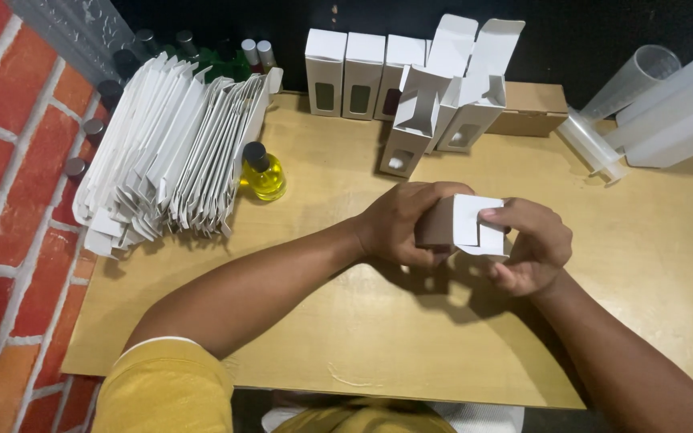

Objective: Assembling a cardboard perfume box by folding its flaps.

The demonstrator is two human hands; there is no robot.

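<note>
Flat cartons point(174, 152): stacked on edge at upper left of the frame, near my reach.
Yellow bottle point(264, 172): upright just beside that stack.
My left hand point(399, 224): wrapped round the small white box point(463, 228), centre frame, steadying its body.
My right hand point(527, 244): fingers closed on the box's end flaps, pressing them.
Finished boxes point(362, 72): upright along the top, out of my way.

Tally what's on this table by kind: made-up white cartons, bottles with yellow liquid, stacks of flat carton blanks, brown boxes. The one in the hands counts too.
White cartons made up: 6, five at the back and one held by the left hand and right hand
Yellow-liquid bottle: 1
Stack of flat blanks: 1
Brown box: 1
Total: 9
</note>
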